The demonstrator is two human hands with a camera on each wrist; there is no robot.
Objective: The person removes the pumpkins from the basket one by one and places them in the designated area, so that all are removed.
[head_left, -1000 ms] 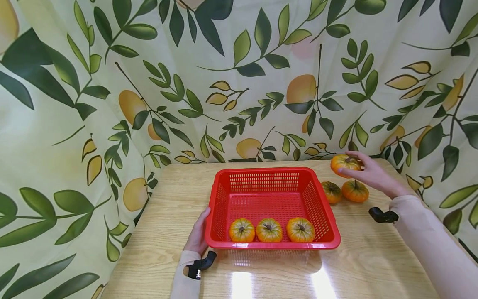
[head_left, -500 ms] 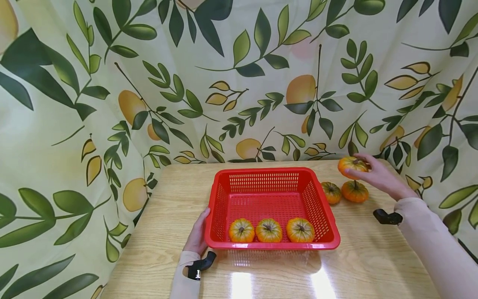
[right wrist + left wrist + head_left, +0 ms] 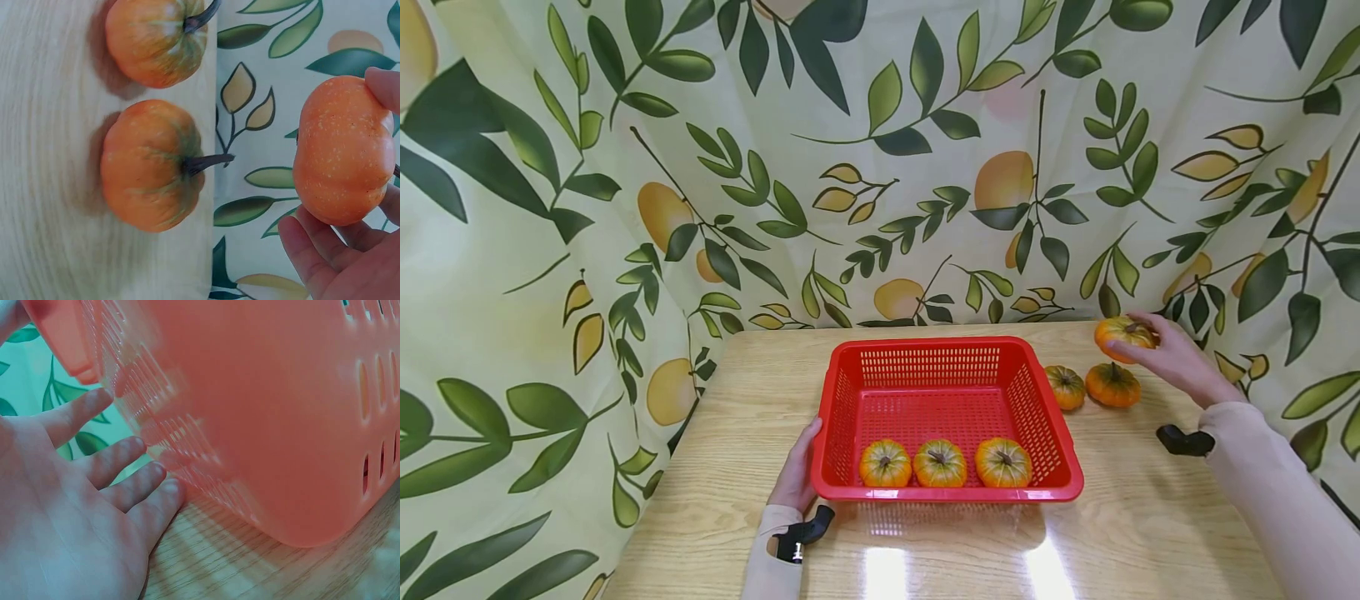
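My right hand [image 3: 1180, 360] holds a small orange-and-yellow pumpkin [image 3: 1123, 337] between thumb and fingers, at the table's back right. In the right wrist view this pumpkin [image 3: 344, 153] hangs apart from two others below. Those are a greenish-orange pumpkin [image 3: 1065, 387] and an orange pumpkin [image 3: 1113, 385] with a dark stem, side by side on the table. My left hand [image 3: 795, 468] is at the left side of a red plastic basket [image 3: 947, 493]. Its fairly straight fingers [image 3: 128, 450] touch the basket's slotted wall in the left wrist view.
Three yellow-orange pumpkins [image 3: 940, 462] stand in a row along the near side inside the basket. Under everything is a light wooden table [image 3: 737, 383]. A leaf-patterned cloth [image 3: 850, 250] rises behind the table and at both sides.
My right hand has moved to the right and slightly down with the pumpkin, from behind the two table pumpkins to above the right one. The left hand and basket stay put.
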